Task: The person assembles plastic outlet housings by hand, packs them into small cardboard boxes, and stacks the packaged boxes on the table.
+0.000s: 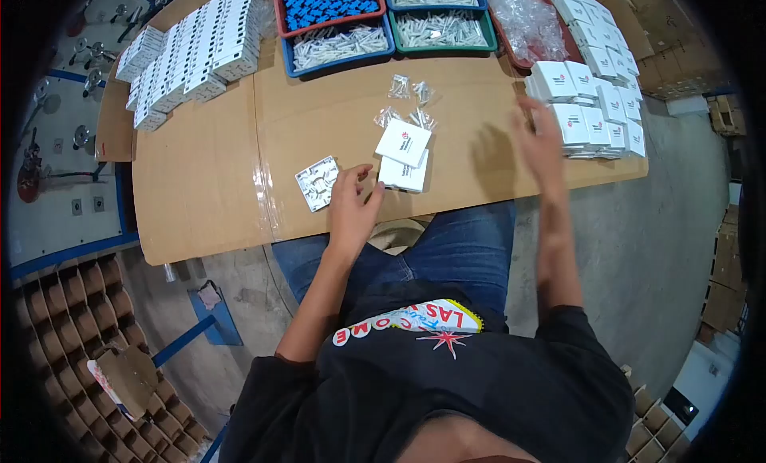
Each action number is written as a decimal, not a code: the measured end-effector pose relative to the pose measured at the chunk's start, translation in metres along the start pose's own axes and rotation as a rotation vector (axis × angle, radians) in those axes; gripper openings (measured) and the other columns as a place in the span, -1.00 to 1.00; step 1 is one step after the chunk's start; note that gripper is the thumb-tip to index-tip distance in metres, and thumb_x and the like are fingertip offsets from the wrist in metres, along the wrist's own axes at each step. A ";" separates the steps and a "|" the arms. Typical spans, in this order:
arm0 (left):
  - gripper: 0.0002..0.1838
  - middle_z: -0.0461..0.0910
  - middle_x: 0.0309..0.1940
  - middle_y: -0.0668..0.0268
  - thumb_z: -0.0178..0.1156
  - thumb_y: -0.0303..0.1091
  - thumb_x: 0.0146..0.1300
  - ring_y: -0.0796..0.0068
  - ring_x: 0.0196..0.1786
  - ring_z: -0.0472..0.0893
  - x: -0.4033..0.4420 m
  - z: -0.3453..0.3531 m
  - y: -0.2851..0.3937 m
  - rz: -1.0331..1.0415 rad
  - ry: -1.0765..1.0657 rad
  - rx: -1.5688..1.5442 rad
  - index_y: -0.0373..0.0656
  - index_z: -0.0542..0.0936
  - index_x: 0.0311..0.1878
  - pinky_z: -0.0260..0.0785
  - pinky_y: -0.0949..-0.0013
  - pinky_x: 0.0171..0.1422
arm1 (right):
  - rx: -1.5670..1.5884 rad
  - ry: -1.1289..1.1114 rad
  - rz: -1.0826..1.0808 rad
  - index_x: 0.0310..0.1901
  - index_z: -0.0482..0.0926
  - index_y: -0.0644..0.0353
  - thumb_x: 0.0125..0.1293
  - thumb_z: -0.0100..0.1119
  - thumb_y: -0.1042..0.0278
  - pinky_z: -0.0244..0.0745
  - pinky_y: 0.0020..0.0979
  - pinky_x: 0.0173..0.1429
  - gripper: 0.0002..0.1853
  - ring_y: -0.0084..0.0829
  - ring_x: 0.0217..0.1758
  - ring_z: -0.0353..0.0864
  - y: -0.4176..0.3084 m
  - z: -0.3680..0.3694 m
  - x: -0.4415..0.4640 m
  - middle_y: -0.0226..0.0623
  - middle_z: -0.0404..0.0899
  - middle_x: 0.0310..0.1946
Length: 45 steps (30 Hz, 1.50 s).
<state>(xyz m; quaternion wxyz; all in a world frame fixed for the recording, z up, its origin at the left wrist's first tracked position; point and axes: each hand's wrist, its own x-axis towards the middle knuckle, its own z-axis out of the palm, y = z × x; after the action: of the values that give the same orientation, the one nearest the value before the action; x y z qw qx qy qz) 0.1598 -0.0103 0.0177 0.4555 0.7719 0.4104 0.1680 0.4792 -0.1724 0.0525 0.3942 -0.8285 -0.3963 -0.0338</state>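
My left hand [354, 206] hovers over the table's near side, its fingers loosely bent and apart with nothing between them. Beside it on the left lies a white square plastic housing [317, 183], open side up, with small parts visible inside. Just right of the fingers, two white square covers [405, 142] with a printed logo overlap, the upper one turned slightly. Small clear bags of white pieces [400, 86] sit beyond them. My right hand [540, 140] is raised near the stacked white covers [590, 124] at the right; its fingers are stretched out, slightly blurred, and look bare.
Cardboard covers the table [199, 176]. At the back stand a red tray of blue pieces [327, 4], a blue tray [339, 50] and a green tray [443, 32] of white pieces, and a tray of clear bags [523, 20]. Rows of white housings [199, 48] stand back left.
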 end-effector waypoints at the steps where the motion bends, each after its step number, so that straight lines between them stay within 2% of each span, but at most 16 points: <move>1: -0.55 0.57 0.02 0.15 0.36 -0.33 0.29 0.18 0.09 0.58 0.001 0.001 0.000 0.058 0.044 0.092 -0.24 0.58 0.22 0.46 0.20 0.22 | 0.064 -0.069 -0.063 0.05 0.66 0.17 0.32 0.39 0.31 0.53 -0.23 0.27 -0.70 -0.13 0.20 0.66 -0.024 0.023 -0.013 -0.16 0.68 0.08; 2: -0.40 0.48 0.17 0.06 0.43 -0.32 0.19 0.03 0.28 0.46 0.000 -0.001 0.001 0.033 0.068 0.129 -0.19 0.51 0.31 0.33 0.05 0.39 | 0.130 -0.138 -0.126 0.02 0.66 0.17 0.30 0.41 0.30 0.53 -0.24 0.26 -0.70 -0.13 0.20 0.66 -0.042 0.044 -0.024 -0.18 0.67 0.08; 6: -0.02 0.16 0.46 -0.15 0.56 -0.27 0.01 -0.20 0.50 0.21 0.002 -0.023 -0.007 0.048 0.178 0.343 -0.13 0.28 0.51 0.14 -0.10 0.57 | 0.210 -0.290 -0.124 -0.16 0.64 0.16 0.18 0.47 0.31 0.55 -0.20 0.11 -0.75 -0.13 0.04 0.64 -0.098 0.087 -0.053 -0.22 0.62 -0.12; 9: 0.08 0.15 0.50 -0.12 0.60 -0.24 -0.05 -0.23 0.52 0.21 -0.001 -0.049 -0.020 0.005 0.160 0.432 -0.09 0.24 0.56 0.13 -0.08 0.60 | 0.225 -0.326 -0.167 -0.27 0.59 0.16 0.09 0.51 0.32 0.51 -0.16 -0.02 -0.74 -0.13 -0.06 0.57 -0.116 0.098 -0.067 -0.23 0.51 -0.24; 16: 0.27 0.07 0.58 -0.13 0.66 -0.25 -0.10 -0.20 0.59 0.13 -0.003 -0.064 -0.063 0.077 0.042 0.293 -0.19 0.06 0.64 0.04 -0.08 0.65 | 0.009 -0.388 -0.055 -0.19 0.56 0.18 0.03 0.59 0.24 0.50 -0.13 0.06 -0.59 -0.06 0.08 0.52 -0.109 0.100 -0.089 -0.16 0.48 -0.08; 20: 0.19 0.20 0.51 -0.10 0.64 -0.26 -0.05 -0.18 0.55 0.19 -0.007 -0.053 -0.045 0.078 0.167 0.358 -0.15 0.13 0.62 0.06 -0.03 0.64 | 0.024 -0.346 -0.019 -0.05 0.49 0.20 -0.02 0.64 0.21 0.50 -0.12 0.16 -0.43 0.04 0.18 0.51 -0.106 0.100 -0.092 -0.08 0.47 0.10; 23: -0.12 0.34 0.36 -0.04 0.56 -0.32 0.08 -0.10 0.44 0.33 -0.010 -0.042 -0.031 0.194 0.335 0.286 -0.15 0.37 0.48 0.19 0.04 0.55 | 0.068 -0.328 -0.087 0.02 0.44 0.20 -0.04 0.65 0.23 0.48 -0.09 0.24 -0.35 0.07 0.25 0.49 -0.089 0.111 -0.094 -0.07 0.49 0.15; 25: -0.45 0.39 0.22 0.02 0.45 -0.39 0.20 -0.01 0.32 0.43 -0.015 -0.031 -0.023 0.206 0.371 -0.073 -0.17 0.55 0.27 0.31 0.10 0.43 | 0.117 -0.391 -0.091 0.06 0.45 0.20 -0.03 0.65 0.22 0.46 -0.11 0.26 -0.34 0.04 0.24 0.49 -0.085 0.109 -0.088 -0.08 0.51 0.11; 26: -0.66 0.45 0.13 0.12 0.35 -0.46 0.31 0.20 0.21 0.52 -0.019 -0.026 -0.016 0.183 0.375 -0.109 -0.21 0.61 0.13 0.42 0.25 0.28 | 0.166 -0.452 -0.093 0.10 0.46 0.20 -0.02 0.65 0.22 0.45 -0.13 0.29 -0.32 0.01 0.24 0.50 -0.085 0.109 -0.087 -0.09 0.53 0.07; 27: -0.66 0.45 0.13 0.12 0.35 -0.46 0.31 0.20 0.21 0.52 -0.021 -0.018 -0.021 0.182 0.379 -0.108 -0.21 0.61 0.13 0.42 0.25 0.28 | 0.168 -0.454 -0.096 0.10 0.46 0.20 -0.02 0.65 0.22 0.45 -0.13 0.29 -0.32 0.01 0.24 0.50 -0.085 0.108 -0.086 -0.09 0.53 0.07; 29: -0.71 0.51 0.07 0.20 0.30 -0.47 0.37 0.40 0.09 0.56 -0.022 0.002 -0.037 -0.152 0.162 -0.637 -0.23 0.59 0.13 0.45 0.38 0.15 | 0.145 -0.436 -0.135 0.12 0.47 0.21 -0.03 0.64 0.21 0.44 -0.14 0.30 -0.31 -0.01 0.21 0.52 -0.084 0.106 -0.086 -0.09 0.56 0.05; 30: -0.73 0.55 -0.07 0.37 0.22 -0.37 0.48 0.64 -0.08 0.52 -0.026 0.005 -0.028 -0.201 0.139 -0.694 -0.20 0.56 0.18 0.41 0.52 0.04 | 0.144 -0.437 -0.136 0.12 0.47 0.21 -0.03 0.64 0.21 0.44 -0.14 0.30 -0.31 -0.01 0.21 0.52 -0.085 0.104 -0.086 -0.09 0.56 0.05; 31: -0.73 0.55 -0.07 0.37 0.22 -0.37 0.48 0.64 -0.08 0.52 -0.027 0.010 -0.026 -0.202 0.139 -0.696 -0.20 0.56 0.18 0.41 0.52 0.04 | 0.139 -0.429 -0.150 0.11 0.47 0.19 -0.03 0.63 0.20 0.43 -0.11 0.29 -0.31 0.01 0.20 0.52 -0.086 0.101 -0.085 -0.10 0.56 0.05; 33: -0.67 0.55 -0.04 0.32 0.18 -0.31 0.50 0.61 -0.07 0.52 -0.029 0.016 -0.024 -0.397 0.121 -0.753 -0.22 0.52 0.24 0.46 0.48 0.04 | 0.136 -0.426 -0.162 0.10 0.47 0.17 -0.03 0.62 0.19 0.42 -0.08 0.29 -0.32 0.03 0.19 0.51 -0.087 0.097 -0.087 -0.11 0.56 0.04; 38: -0.58 0.51 0.06 0.22 0.11 -0.21 0.55 0.48 0.00 0.56 -0.032 0.023 -0.020 -0.496 0.025 -0.817 -0.26 0.44 0.33 0.53 0.35 0.13 | 0.144 -0.437 -0.154 0.12 0.54 0.17 0.03 0.59 0.13 0.44 -0.12 0.30 -0.36 -0.01 0.20 0.55 -0.081 0.083 -0.098 -0.09 0.58 0.06; 45: -0.27 0.46 0.33 0.03 -0.21 0.26 0.62 0.11 0.25 0.58 -0.027 0.011 0.021 -0.722 -0.428 -1.118 -0.18 0.32 0.50 0.51 0.08 0.31 | 0.417 -0.578 0.103 0.22 0.59 0.14 0.09 0.58 0.21 0.51 -0.19 0.28 -0.36 -0.15 0.28 0.56 -0.095 0.052 -0.104 -0.12 0.58 0.16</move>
<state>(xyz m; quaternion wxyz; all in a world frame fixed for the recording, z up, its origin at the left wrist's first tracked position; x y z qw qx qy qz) 0.1599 -0.0432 0.0330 0.8825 0.2533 0.3945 0.0363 0.3299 -0.1667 0.0377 0.4275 -0.7245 -0.4477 0.3031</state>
